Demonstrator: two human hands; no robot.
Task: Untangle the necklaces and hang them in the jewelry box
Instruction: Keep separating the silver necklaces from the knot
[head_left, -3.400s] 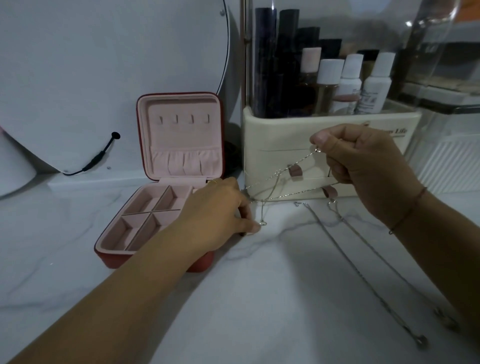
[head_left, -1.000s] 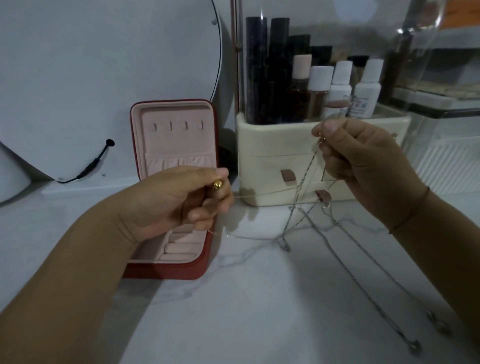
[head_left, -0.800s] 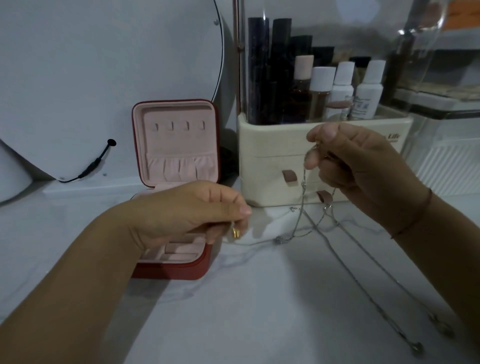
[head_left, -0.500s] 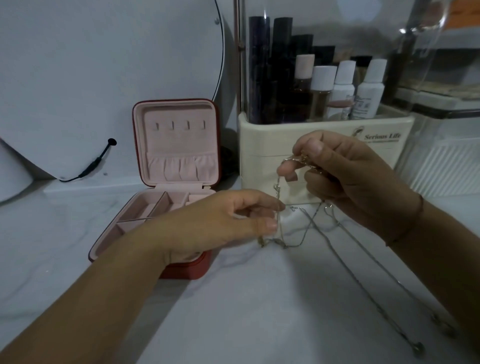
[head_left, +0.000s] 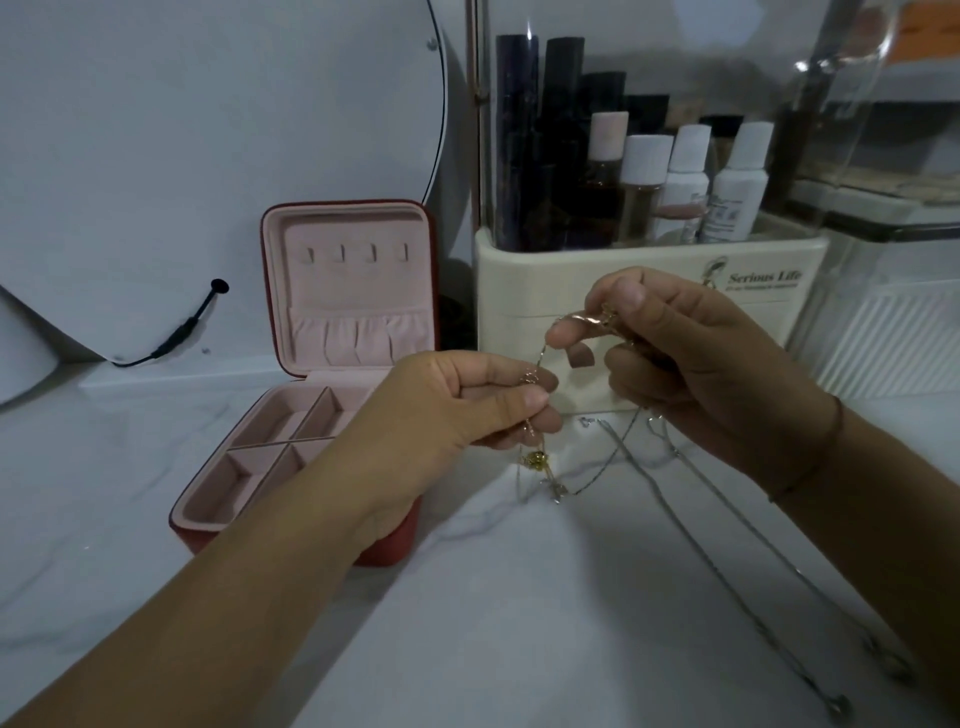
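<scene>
Gold chain is hanging over the table's middle, left hand pinching it low, right hand pinching it high; untangling is going on, next probably needing 1 strand teased loose.

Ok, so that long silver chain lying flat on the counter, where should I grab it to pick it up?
Probably its knobby end piece, pinched from straight above. The silver chain lies flat and thin on the counter, so fingers can't slide under it; that end is its thickest bit, far from the tangled necklaces that the left hand and right hand pinch.
</scene>
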